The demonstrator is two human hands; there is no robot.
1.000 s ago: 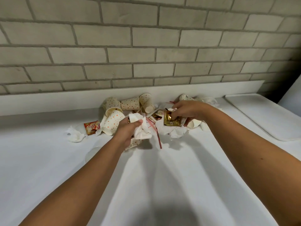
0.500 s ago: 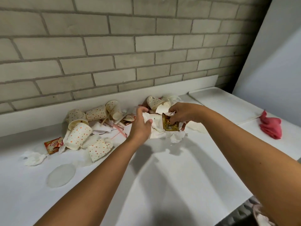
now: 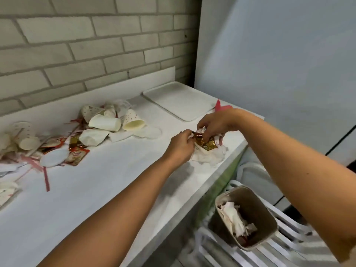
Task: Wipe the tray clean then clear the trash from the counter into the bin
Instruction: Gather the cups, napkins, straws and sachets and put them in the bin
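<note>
Our left hand (image 3: 180,145) and our right hand (image 3: 215,124) both pinch 1 bundle of tissues and gold wrappers (image 3: 209,154) at the right edge of the table (image 3: 115,189), the tray (image 3: 179,99) behind it, the bin (image 3: 257,209) lower beside the table.

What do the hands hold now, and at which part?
A bundle of tissue and gold sachets: left hand pinches its left end, right hand grips its top.

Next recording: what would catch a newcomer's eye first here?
The left hand and right hand grip a wad of tissue and wrappers at the counter edge, with the bin below holding tissue. A heap of paper cups lies left by the brick wall; the white tray sits back right.
</note>
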